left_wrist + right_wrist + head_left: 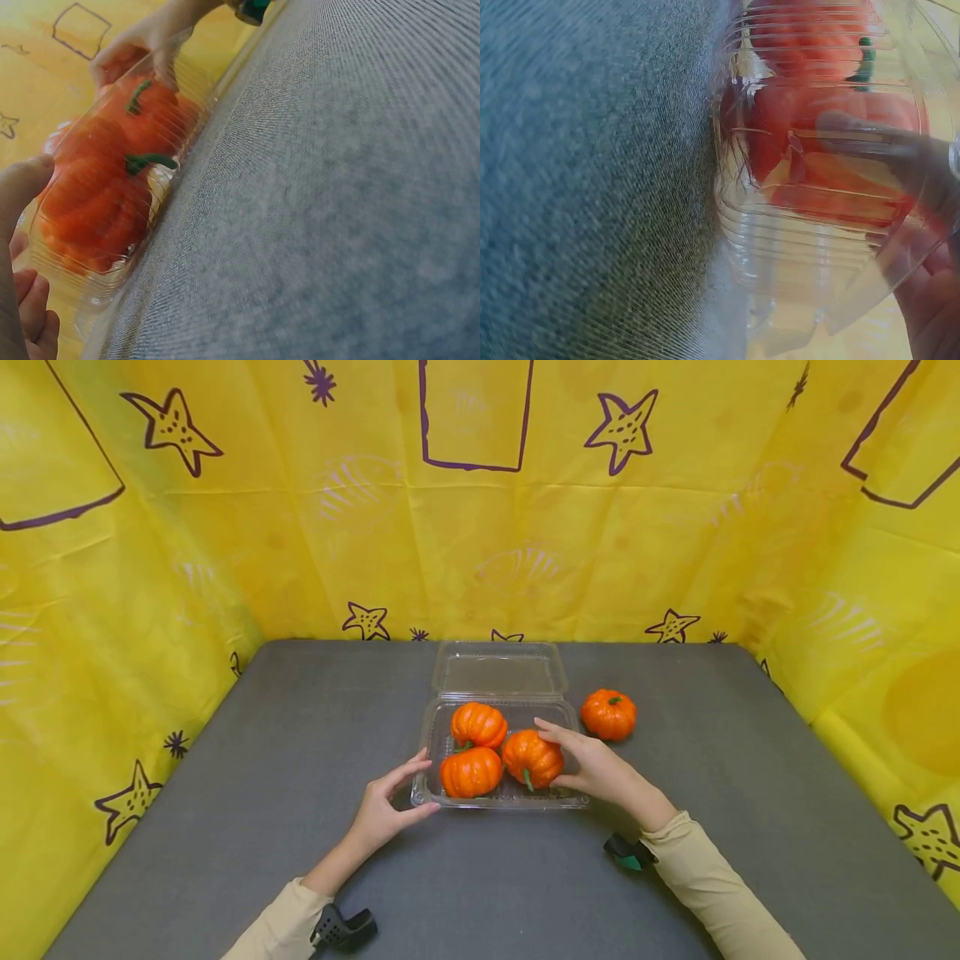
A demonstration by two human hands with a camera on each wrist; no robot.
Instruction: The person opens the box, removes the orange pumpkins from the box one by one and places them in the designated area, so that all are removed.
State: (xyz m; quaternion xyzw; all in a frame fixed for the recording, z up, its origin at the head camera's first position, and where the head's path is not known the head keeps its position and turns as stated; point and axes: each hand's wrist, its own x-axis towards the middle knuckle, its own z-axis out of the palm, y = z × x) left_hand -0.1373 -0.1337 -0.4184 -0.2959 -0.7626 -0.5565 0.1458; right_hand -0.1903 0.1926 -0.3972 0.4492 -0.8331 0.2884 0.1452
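Observation:
A clear plastic clamshell container [502,802] lies on the table with its lid folded back, also seen in the left wrist view. Inside are an upper-left pumpkin [478,725], a lower-left pumpkin [471,772] and a right-hand pumpkin [531,758], all small and orange with green stems. My left hand [384,810] holds the container's near left corner between thumb and fingers. Over the right wall reaches my right hand [600,768], gripping the right-hand pumpkin; in the right wrist view its thumb [855,131] shows through the plastic.
Another orange pumpkin [608,715] sits on the dark grey table [337,710], just right of the container. The open lid [500,669] lies toward the table's back edge. A yellow patterned cloth [465,552] hangs behind and along both sides.

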